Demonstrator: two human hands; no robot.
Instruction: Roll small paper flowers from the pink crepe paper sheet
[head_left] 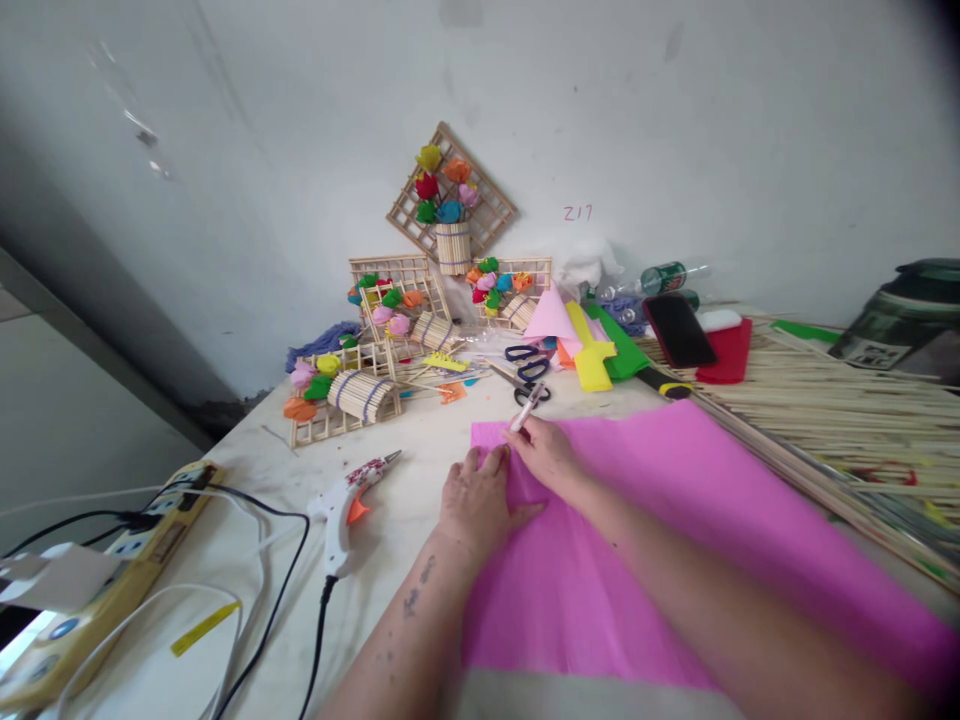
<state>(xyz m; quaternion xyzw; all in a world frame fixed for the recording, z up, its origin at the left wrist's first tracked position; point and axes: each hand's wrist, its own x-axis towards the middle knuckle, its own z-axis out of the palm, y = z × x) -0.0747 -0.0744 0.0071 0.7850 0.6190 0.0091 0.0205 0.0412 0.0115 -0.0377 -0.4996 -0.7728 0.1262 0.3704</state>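
Observation:
A large sheet of pink paper point(637, 480) lies spread on the table in front of me. My left hand point(478, 497) presses flat on its left edge, fingers stretched forward and thumb out to the side. My right hand point(546, 452) grips a pale pen point(526, 408) near the sheet's far left corner, close to the left fingertips. The pen stands tilted, and its tip is too small to make out. Just beyond the pen lie dark-handled scissors point(531, 370). To the left of my left hand rests a white glue gun point(341, 520).
A power strip point(142, 560) with cables is at the left. Several stick lattices with paper flowers point(364, 395) stand at the back; another lattice point(487, 200) is against the wall. Thin sticks point(810, 400), a phone point(679, 332) and a dark jar point(900, 320) are at the right.

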